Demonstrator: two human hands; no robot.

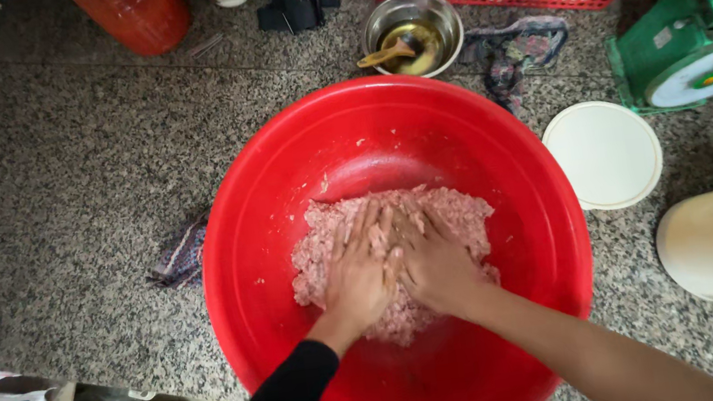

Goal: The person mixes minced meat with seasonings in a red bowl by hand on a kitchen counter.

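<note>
Pressing down flat, both hands are spread on a mound of pink minced meat (394,250) in the middle of a big red basin (274,192) on the speckled stone worktop (73,181). Left hand (360,268), black sleeve, fingers wide and gripping nothing; right hand (434,259), bare arm, just beside it and touching, fingers wide too. Behind the basin, a small steel bowl (442,22) holds yellowish liquid and a spoon. Further right, a round white lid (605,154), then a green kitchen scale (687,51).

A kitchen: granite counter (83,189), green scale (683,51), steel bowl (443,22)
</note>
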